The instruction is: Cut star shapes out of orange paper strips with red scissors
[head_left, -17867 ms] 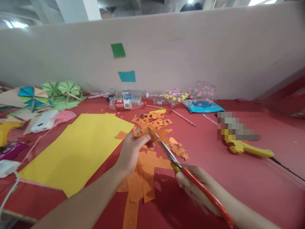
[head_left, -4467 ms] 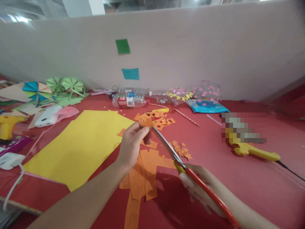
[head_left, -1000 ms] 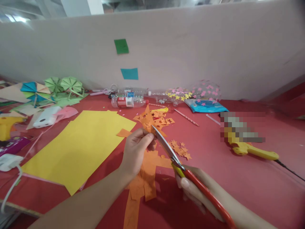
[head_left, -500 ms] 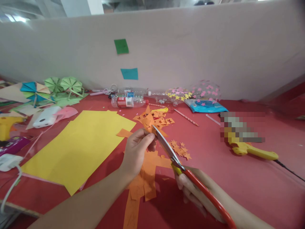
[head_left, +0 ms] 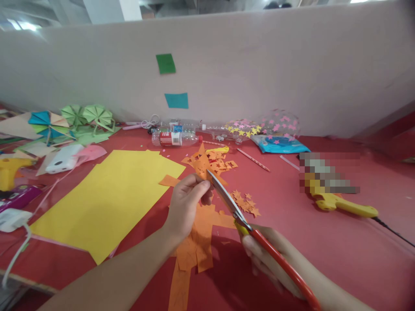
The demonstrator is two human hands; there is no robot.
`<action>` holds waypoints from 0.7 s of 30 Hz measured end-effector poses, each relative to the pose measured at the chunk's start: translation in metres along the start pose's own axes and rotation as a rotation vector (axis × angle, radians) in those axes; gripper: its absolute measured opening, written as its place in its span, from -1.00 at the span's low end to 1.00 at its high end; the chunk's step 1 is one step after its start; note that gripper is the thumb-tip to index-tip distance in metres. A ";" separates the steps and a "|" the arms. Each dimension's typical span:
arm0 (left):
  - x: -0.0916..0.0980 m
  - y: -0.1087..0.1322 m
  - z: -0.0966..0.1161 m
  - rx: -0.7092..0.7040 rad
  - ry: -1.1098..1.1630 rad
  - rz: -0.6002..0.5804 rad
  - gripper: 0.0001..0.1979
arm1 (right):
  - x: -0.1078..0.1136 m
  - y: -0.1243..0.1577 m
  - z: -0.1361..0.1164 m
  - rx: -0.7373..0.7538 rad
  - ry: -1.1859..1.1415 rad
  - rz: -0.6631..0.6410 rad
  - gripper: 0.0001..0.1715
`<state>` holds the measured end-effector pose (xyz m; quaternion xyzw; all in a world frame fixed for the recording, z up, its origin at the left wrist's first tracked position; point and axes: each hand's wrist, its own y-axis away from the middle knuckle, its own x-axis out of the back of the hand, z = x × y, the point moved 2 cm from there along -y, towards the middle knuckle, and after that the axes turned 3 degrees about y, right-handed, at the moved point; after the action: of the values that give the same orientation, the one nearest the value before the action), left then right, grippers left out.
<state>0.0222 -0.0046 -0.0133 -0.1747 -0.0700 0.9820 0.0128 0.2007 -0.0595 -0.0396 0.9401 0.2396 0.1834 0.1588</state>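
Between thumb and fingers, my left hand (head_left: 188,201) pinches an orange paper piece (head_left: 201,160) with pointed ends. My right hand (head_left: 264,250) is wrapped round the red handle of a pair of scissors (head_left: 231,203). The blades reach up and left, and their tips lie at the paper beside my left fingers. Under my left hand lie several orange paper strips (head_left: 202,242) on the red table. A pile of small orange paper stars (head_left: 246,204) sits right of the blades. Orange scraps with star-shaped holes (head_left: 223,163) lie behind.
Yellow paper sheets (head_left: 106,198) spread on the left. At the right rests a yellow glue gun (head_left: 343,205) with a cord. Plastic bottles (head_left: 177,138), a striped straw (head_left: 253,159) and a blue packet (head_left: 283,146) lie toward the white partition (head_left: 259,65). Green paper fans (head_left: 97,114) are far left.
Almost nothing differs. Both hands, the orange paper and the scissors keep nearly the same place, and the whole view shifts very slightly.
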 end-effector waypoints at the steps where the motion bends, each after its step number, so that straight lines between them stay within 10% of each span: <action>1: 0.001 0.000 0.000 -0.003 -0.002 -0.008 -0.85 | 0.000 0.000 0.000 -0.006 0.008 0.002 -0.27; 21: 0.009 -0.008 0.006 -0.086 -0.014 0.035 -0.84 | 0.001 -0.003 0.002 -0.028 0.032 0.053 -0.21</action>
<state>0.0113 0.0031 -0.0094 -0.1695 -0.1092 0.9794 -0.0124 0.2014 -0.0572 -0.0416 0.9406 0.2148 0.2059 0.1632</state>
